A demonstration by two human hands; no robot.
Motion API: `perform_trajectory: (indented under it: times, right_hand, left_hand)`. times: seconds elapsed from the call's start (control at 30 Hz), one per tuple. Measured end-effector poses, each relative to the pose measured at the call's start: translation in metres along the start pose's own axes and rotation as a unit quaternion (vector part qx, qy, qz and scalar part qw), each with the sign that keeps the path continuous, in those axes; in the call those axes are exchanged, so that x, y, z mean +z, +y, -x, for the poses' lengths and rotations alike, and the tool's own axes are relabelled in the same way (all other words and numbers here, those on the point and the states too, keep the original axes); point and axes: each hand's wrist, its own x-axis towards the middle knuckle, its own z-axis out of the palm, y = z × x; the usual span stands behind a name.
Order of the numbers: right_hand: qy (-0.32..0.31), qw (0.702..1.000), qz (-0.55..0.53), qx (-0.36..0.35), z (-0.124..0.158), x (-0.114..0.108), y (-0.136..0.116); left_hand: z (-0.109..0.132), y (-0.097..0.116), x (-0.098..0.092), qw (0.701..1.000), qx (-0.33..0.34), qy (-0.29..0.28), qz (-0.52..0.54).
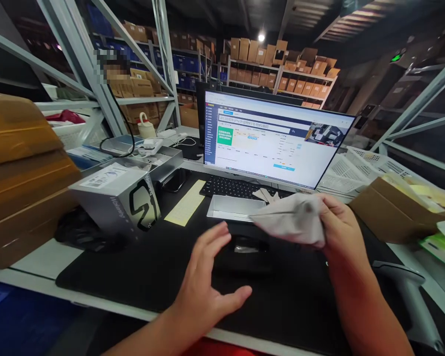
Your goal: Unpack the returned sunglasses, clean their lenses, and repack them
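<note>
A computer monitor (274, 138) showing a web page stands behind a black keyboard (233, 187). To the left sit a grey printed box (114, 200) and stacked brown parcels (22, 168); to the right, what looks like a handheld barcode scanner (408, 296). Metal shelves (278, 64) of cardboard cartons fill the background.

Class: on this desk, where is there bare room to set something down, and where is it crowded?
Bare black desk mat lies between the grey box and the left hand. Crowded on the right: the right hand holding pale fabric, cardboard box and handheld scanner.
</note>
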Motion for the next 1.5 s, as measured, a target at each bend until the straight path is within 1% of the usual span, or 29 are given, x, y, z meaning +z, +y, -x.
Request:
perform_trajectory:
  times: [0.03, 0.07, 0.13, 0.2, 0.27, 0.33, 0.37, 0.4, 0.43, 0.47, 0.5, 0.53, 0.57, 0.6, 0.63, 0.67, 0.73, 0.77, 0.87, 0.93, 0.97, 1.03, 1.1, 1.17, 1.27, 1.33, 1.37, 1.43, 1.5]
  right_hand:
    - [0.013, 0.999, 0.021, -0.022, 0.003, 0.004, -0.008]
    - [0.020, 0.997, 0.054, -0.056, 0.006, 0.008, -0.016]
    - [0.000, 0.981, 0.133, -0.143, 0.009, 0.021, -0.029]
    - [-0.069, 0.959, 0.185, -0.203, 0.011, 0.037, -0.035]
    - [-0.153, 0.941, 0.203, -0.224, 0.013, 0.056, -0.033]
    - [-0.225, 0.928, 0.194, -0.225, 0.014, 0.072, -0.026]
    - [-0.244, 0.927, 0.177, -0.224, 0.013, 0.077, -0.021]
    - [-0.239, 0.932, 0.155, -0.223, 0.012, 0.080, -0.017]
    - [-0.210, 0.943, 0.132, -0.222, 0.010, 0.080, -0.013]
    - [-0.161, 0.956, 0.112, -0.219, 0.007, 0.078, -0.010]
    - [-0.108, 0.966, 0.097, -0.215, 0.004, 0.074, -0.007]
    - [-0.072, 0.971, 0.089, -0.208, 0.001, 0.069, -0.005]
    - [-0.064, 0.974, 0.084, -0.200, -0.002, 0.065, -0.004]
    - [-0.084, 0.974, 0.078, -0.196, -0.003, 0.061, -0.003]
    - [-0.120, 0.970, 0.072, -0.197, -0.002, 0.059, -0.003]
    - [-0.161, 0.963, 0.070, -0.204, 0.000, 0.060, -0.003]
    - [-0.221, 0.941, 0.084, -0.243, 0.006, 0.066, -0.004]
    - [-0.230, 0.930, 0.094, -0.270, 0.010, 0.070, -0.004]
    - [-0.203, 0.912, 0.089, -0.346, 0.020, 0.084, -0.002]
    - [-0.162, 0.911, 0.069, -0.374, 0.024, 0.090, 0.001]
    - [-0.140, 0.912, 0.067, -0.380, 0.025, 0.092, 0.002]
    - [-0.103, 0.913, 0.076, -0.387, 0.030, 0.096, 0.004]
    - [-0.079, 0.909, 0.086, -0.399, 0.035, 0.101, 0.005]
    - [-0.075, 0.898, 0.108, -0.419, 0.039, 0.105, 0.003]
    - [-0.086, 0.874, 0.162, -0.450, 0.042, 0.108, 0.002]
    - [-0.102, 0.856, 0.177, -0.475, 0.041, 0.109, 0.003]
    - [-0.116, 0.852, 0.174, -0.479, 0.041, 0.108, 0.004]
    - [-0.165, 0.850, 0.175, -0.469, 0.040, 0.108, 0.006]
    - [-0.225, 0.841, 0.196, -0.451, 0.041, 0.109, 0.008]
  left_hand:
    - [-0.010, 0.002, -0.003, 0.997, 0.057, 0.031, -0.037]
    - [-0.020, 0.005, -0.005, 0.991, 0.104, 0.045, -0.067]
    - [-0.035, 0.013, -0.006, 0.973, 0.175, 0.061, -0.135]
    - [-0.043, 0.018, -0.004, 0.942, 0.231, 0.081, -0.228]
    - [-0.048, 0.016, -0.001, 0.919, 0.246, 0.069, -0.300]
    - [-0.052, 0.004, 0.000, 0.927, 0.220, 0.020, -0.304]
    - [-0.054, -0.004, 0.001, 0.937, 0.199, 0.000, -0.286]
    - [-0.057, -0.013, 0.000, 0.949, 0.177, 0.000, -0.260]
    - [-0.060, -0.022, 0.000, 0.961, 0.151, 0.020, -0.232]
    - [-0.062, -0.031, -0.001, 0.970, 0.119, 0.060, -0.201]
    - [-0.064, -0.038, -0.001, 0.976, 0.081, 0.110, -0.168]
    - [-0.066, -0.045, -0.002, 0.977, 0.040, 0.162, -0.131]
    - [-0.067, -0.050, -0.002, 0.974, -0.003, 0.204, -0.094]
    - [-0.068, -0.055, -0.001, 0.969, -0.040, 0.235, -0.060]
    - [-0.068, -0.059, -0.001, 0.965, -0.063, 0.252, -0.034]
    - [-0.067, -0.063, -0.001, 0.964, -0.073, 0.253, -0.018]
    - [-0.065, -0.069, -0.001, 0.974, -0.059, 0.218, -0.012]
    - [-0.064, -0.072, -0.001, 0.981, -0.043, 0.190, -0.017]
    - [-0.058, -0.071, -0.008, 0.994, 0.014, 0.091, -0.050]
    - [-0.054, -0.060, -0.015, 0.992, 0.057, 0.061, -0.094]
    - [-0.052, -0.053, -0.019, 0.987, 0.087, 0.058, -0.126]
    - [-0.049, -0.034, -0.026, 0.964, 0.170, 0.051, -0.198]
    - [-0.046, -0.016, -0.031, 0.932, 0.252, 0.015, -0.261]
    - [-0.044, -0.005, -0.034, 0.907, 0.299, -0.019, -0.298]
    - [-0.043, 0.001, -0.037, 0.893, 0.311, -0.020, -0.326]
    - [-0.043, 0.000, -0.040, 0.888, 0.304, -0.024, -0.343]
    - [-0.043, -0.001, -0.042, 0.885, 0.299, -0.035, -0.354]
    - [-0.041, -0.004, -0.046, 0.880, 0.291, -0.066, -0.370]
    - [-0.038, -0.006, -0.051, 0.877, 0.286, -0.108, -0.370]
